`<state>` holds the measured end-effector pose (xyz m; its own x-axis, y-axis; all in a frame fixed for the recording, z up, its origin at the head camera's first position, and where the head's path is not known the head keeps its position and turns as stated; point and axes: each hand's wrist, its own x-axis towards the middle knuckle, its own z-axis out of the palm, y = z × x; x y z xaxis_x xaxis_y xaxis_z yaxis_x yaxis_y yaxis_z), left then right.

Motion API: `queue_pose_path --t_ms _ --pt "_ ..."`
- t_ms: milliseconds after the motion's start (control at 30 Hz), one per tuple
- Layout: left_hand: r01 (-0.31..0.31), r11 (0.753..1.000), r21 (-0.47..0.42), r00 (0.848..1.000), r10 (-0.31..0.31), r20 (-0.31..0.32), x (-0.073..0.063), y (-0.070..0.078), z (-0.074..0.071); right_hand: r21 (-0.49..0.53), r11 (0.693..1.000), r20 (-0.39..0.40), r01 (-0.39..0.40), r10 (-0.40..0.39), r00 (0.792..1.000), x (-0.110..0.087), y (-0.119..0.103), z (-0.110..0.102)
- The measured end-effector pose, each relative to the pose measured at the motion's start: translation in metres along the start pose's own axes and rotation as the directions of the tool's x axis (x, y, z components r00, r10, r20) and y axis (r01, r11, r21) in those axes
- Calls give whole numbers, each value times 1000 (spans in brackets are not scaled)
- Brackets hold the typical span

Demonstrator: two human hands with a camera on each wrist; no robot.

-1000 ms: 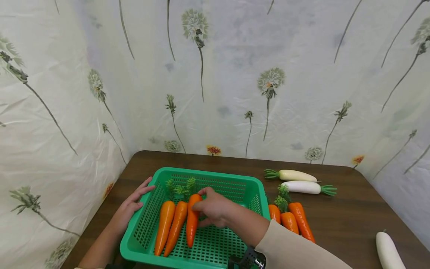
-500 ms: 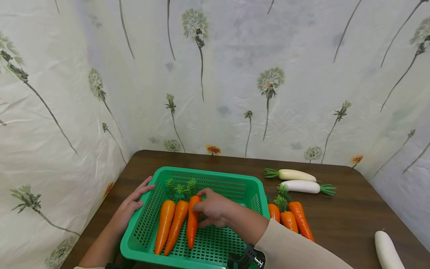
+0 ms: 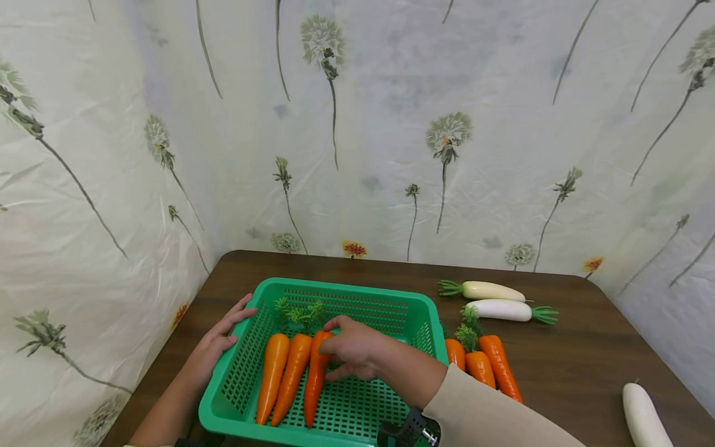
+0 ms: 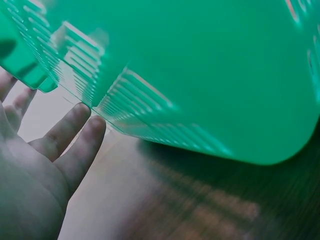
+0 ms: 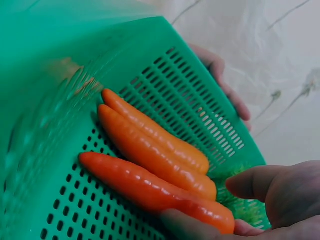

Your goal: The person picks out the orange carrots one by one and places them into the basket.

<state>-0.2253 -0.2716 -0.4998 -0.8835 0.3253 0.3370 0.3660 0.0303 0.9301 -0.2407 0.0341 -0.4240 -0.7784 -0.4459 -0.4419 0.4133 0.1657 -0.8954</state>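
A green slotted plastic basket (image 3: 346, 287) stands on the table. Three orange carrots with green tops lie side by side in its left part, tips toward the person. My right hand (image 3: 357, 351) reaches in from the right and holds the rightmost carrot (image 3: 315, 388) near its leafy end. In the right wrist view, fingers lie on both sides of that carrot (image 5: 145, 187). Just left of it are the middle carrot (image 3: 292, 380) and the left carrot (image 3: 273, 379). My left hand (image 3: 215, 341) rests against the basket's left rim; its fingers look straight in the left wrist view.
Right of the basket, several more carrots (image 3: 501, 366) lie on the dark wooden table (image 3: 564, 360), partly hidden by a sleeve. Two white radishes (image 3: 494, 290) lie behind them. Another white radish (image 3: 645, 416) is at the far right. A floral sheet (image 3: 385, 124) hangs behind.
The rightmost carrot's lower tip has swung left and toward the person, so it lies closer to the other two. My right hand has shifted slightly left; my left hand stays at the rim.
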Motion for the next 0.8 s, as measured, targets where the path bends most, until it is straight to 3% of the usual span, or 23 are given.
queue_pose_path --t_ms 400,800 --pt "-4 1000 -8 1000 4 2 -1 1 1 -142 990 -36 5 -10 999 -3 -3 0" --pt "-37 999 -19 999 37 9 -1 5 3 -125 992 -28 21 -25 999 -8 -9 0"
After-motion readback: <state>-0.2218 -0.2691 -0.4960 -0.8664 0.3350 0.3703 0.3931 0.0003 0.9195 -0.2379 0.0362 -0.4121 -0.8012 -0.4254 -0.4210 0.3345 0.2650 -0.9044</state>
